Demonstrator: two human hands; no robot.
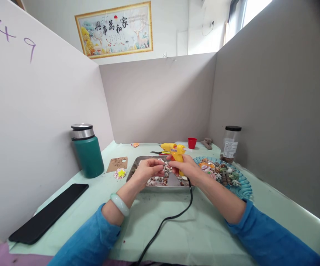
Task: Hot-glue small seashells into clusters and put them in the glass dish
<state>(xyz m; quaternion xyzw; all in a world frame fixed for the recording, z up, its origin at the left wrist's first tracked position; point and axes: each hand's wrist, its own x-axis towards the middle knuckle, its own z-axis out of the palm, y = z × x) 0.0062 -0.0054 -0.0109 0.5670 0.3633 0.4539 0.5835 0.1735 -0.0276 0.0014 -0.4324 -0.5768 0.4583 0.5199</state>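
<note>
My right hand (186, 168) is wrapped round the handle of a yellow glue gun (174, 150), whose nozzle points left. Its black cord (168, 218) trails down toward me across the table. My left hand (148, 170) pinches a small shell (166, 167) just under the gun's nozzle, fingers closed on it. Both hands hover over a steel tray (173, 181) that holds several shells.
A blue glass plate (245, 189) of shells lies right of the tray, with a clear jar (230, 144) behind it. A green flask (87, 150), a black phone (50, 212), a brown card (117, 163), a small flower piece (120, 173), scissors (157, 152) and a red cup (192, 143) are around. Grey partitions enclose the table.
</note>
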